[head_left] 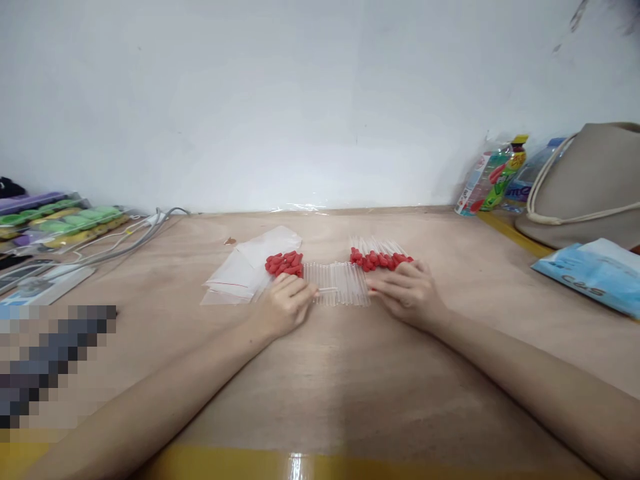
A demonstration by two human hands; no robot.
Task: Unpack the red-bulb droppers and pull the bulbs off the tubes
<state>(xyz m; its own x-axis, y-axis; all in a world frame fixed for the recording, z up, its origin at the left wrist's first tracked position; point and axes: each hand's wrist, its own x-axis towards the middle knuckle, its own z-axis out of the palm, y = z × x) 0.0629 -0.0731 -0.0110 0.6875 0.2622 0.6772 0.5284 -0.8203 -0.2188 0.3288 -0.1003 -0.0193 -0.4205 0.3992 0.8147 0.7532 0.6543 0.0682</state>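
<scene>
My left hand [289, 303] pinches a thin clear tube [329, 289], which points to the right above a row of similar clear tubes [345, 277] lying side by side. Across the row, my right hand [413, 293] has its fingers drawn together. A speck of red shows at its fingertips, apparently a small red rubber bulb [373, 289] mostly hidden by the fingers. Just beyond my left hand is a pile of loose red rubber bulbs [283, 262]. Past my right hand lie several droppers [376, 257], clear tubes with red bulbs on their near ends.
Clear plastic bags [250, 260] lie left of the bulb pile. At the left are a power strip [60, 283], cables [135, 240] and packed green and yellow items [70, 220]. Bottles [500, 177], a beige bag [585, 180] and a blue tissue pack [590, 273] stand right.
</scene>
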